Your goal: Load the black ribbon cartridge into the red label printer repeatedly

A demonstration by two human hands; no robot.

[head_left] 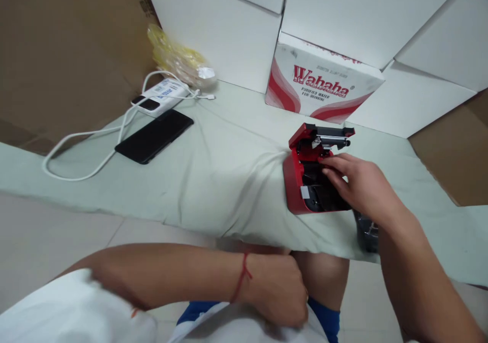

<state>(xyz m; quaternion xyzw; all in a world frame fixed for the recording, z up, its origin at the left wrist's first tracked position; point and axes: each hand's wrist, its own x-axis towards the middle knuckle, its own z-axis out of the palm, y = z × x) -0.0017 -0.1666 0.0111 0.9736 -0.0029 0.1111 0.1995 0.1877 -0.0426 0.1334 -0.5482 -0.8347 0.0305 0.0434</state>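
Observation:
A red and black label printer (291, 188) sits on the cloth-covered surface with its lid (322, 135) raised, showing a dark inner bay and a roller under the lid. My right hand (360, 183) reaches into it from the right. Thumb and fingers are drawn close together near the hinge side; whatever is between them is too small to make out. Close to my body, my left hand (280, 289) is curled into a fist, back of the hand up. Its palm side is hidden, so I cannot see what it holds, if anything.
A black object (366, 231) lies beneath my right wrist, partly covered. Behind stands a Wahaha water carton (324, 81). To the left are a black phone (154, 135), a white power strip (163, 96), a looped white cable (76, 134) and a yellow plastic bag (177, 56).

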